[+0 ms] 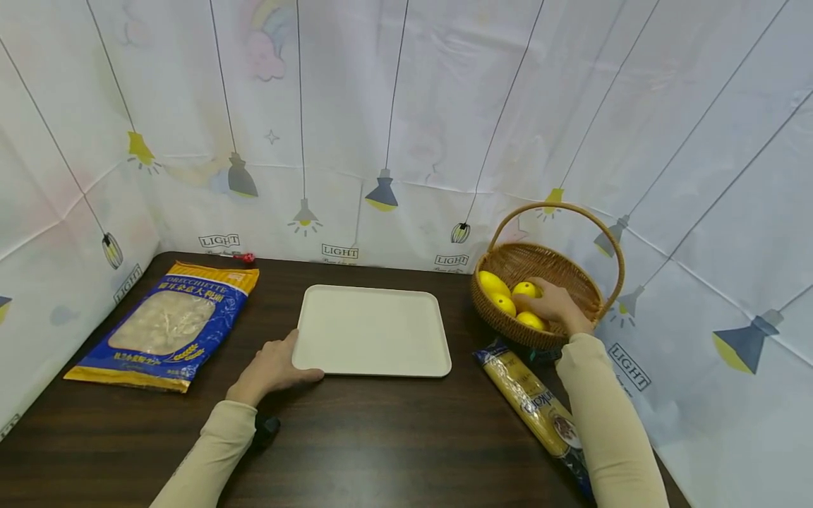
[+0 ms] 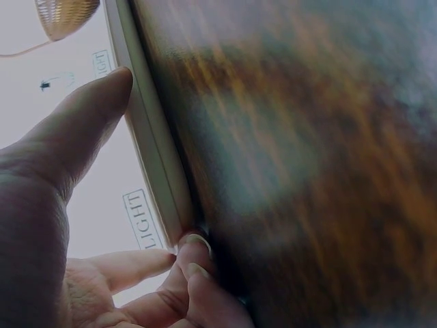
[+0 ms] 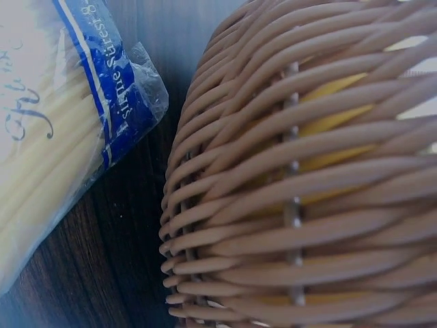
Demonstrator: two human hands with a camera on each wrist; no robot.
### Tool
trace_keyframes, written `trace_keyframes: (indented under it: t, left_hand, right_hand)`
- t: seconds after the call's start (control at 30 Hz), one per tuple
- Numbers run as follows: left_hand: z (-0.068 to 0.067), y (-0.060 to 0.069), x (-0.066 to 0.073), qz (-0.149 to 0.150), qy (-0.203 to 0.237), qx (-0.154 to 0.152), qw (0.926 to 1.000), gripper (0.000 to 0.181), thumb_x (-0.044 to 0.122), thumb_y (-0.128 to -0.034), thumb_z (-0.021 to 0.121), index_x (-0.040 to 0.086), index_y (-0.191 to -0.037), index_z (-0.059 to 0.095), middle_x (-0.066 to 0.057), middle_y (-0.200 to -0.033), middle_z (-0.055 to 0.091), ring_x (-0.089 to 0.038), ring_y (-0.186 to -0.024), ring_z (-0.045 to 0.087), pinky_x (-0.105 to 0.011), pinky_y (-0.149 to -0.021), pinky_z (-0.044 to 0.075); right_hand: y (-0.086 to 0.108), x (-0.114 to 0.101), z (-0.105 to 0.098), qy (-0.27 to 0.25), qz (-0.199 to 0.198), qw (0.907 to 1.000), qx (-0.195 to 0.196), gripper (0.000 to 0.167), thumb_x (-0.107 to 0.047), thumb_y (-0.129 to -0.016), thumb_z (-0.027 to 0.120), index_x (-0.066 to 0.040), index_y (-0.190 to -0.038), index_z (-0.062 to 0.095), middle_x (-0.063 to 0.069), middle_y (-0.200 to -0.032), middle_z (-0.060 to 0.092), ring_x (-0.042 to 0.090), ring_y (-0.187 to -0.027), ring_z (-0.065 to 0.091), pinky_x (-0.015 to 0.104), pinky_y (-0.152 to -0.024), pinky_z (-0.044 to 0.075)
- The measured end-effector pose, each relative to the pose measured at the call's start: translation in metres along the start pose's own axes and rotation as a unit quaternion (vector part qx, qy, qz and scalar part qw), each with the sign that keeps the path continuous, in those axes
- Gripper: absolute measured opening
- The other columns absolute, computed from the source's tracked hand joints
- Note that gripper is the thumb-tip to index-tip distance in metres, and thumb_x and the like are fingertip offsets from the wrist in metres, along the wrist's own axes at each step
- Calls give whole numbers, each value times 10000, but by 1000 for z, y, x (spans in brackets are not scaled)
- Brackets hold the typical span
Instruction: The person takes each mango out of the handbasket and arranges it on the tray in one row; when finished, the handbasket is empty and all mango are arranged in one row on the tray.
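Observation:
A white rectangular tray (image 1: pixel 375 331) lies on the dark wooden table. My left hand (image 1: pixel 276 367) holds its near left corner, the thumb along the near edge; in the left wrist view the other fingers (image 2: pixel 194 256) curl at the corner. At the right stands a wicker basket (image 1: pixel 584 279) with several yellow lemons (image 1: pixel 492 283). My right hand (image 1: pixel 552 307) reaches inside, its fingers round a lemon (image 1: pixel 524 288) among the others. The right wrist view shows only the basket's woven side (image 3: pixel 307 178), hiding that hand; yellow shows through the gaps.
A blue and yellow bag of orecchiette pasta (image 1: pixel 171 317) lies at the left. A long pack of pasta (image 1: pixel 533 402) lies under my right forearm, close to the basket. A small red-ended object (image 1: pixel 244 257) is at the back edge, before the printed curtain (image 1: pixel 356 106).

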State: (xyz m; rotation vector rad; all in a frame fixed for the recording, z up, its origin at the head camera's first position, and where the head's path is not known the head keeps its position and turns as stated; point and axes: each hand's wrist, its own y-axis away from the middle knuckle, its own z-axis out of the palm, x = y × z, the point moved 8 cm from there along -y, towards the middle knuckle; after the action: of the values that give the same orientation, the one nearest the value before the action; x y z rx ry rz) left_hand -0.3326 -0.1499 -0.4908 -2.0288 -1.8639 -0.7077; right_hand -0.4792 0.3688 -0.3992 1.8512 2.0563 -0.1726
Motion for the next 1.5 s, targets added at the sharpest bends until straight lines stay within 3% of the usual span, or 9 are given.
trace_keyframes:
  t: [0.33,0.5,0.6,0.7,0.87,1.17,1.5]
  left_hand:
    - [0,0,0,13,36,44,10000,1032,582,-790,757,-26,-1508,333,-330,-1349,580,-448,-1170,611,-596,-1011,483]
    - [0,1,0,25,13,28,10000,1052,593,-788,754,-41,-1509,325,-346,-1346,573,-473,-1175,603,-605,-1008,480]
    - [-1,1,0,68,-10,37,10000,1058,598,-787,752,-53,-1503,324,-355,-1337,573,-480,-1166,605,-607,-997,484]
    - [-1,2,1,71,4,27,10000,1055,596,-789,750,-51,-1504,323,-353,-1340,572,-479,-1175,602,-603,-1004,484]
    - [0,3,2,69,5,-2,10000,1056,591,-792,749,-53,-1509,317,-357,-1348,566,-487,-1186,595,-607,-1011,478]
    - [0,2,2,44,-17,-22,10000,1059,593,-792,749,-55,-1508,313,-361,-1347,561,-488,-1184,592,-613,-1010,474]
    - [1,2,2,50,24,-10,10000,1060,592,-789,752,-56,-1508,318,-355,-1349,565,-482,-1188,595,-613,-1013,472]
  right_hand:
    - [7,-7,-12,151,-187,9990,369,776,-586,-991,481,-80,-1552,304,317,-1487,442,599,-1373,332,700,-1086,336]
    - [11,-15,-20,240,-362,9966,701,733,-526,-997,515,-37,-1517,347,300,-1349,544,511,-1176,503,571,-887,458]
    - [13,-21,-24,272,-444,9946,894,732,-520,-996,522,-32,-1516,354,285,-1304,565,444,-1075,525,461,-785,449]
    - [17,-27,-26,236,-482,9935,1006,731,-516,-995,523,-37,-1519,349,281,-1310,559,420,-1046,537,427,-767,453]
    - [21,-35,-28,138,-564,9916,1160,702,-479,-996,537,-31,-1506,356,277,-1282,550,384,-998,536,431,-765,448]
    - [30,-56,-32,-134,-633,9882,1385,712,-402,-980,556,-63,-1557,313,341,-1400,409,462,-1188,423,527,-825,399]
    - [39,-93,-32,-508,-844,9767,1904,672,-367,-950,599,-83,-1525,398,289,-1393,408,412,-1139,458,538,-852,465]
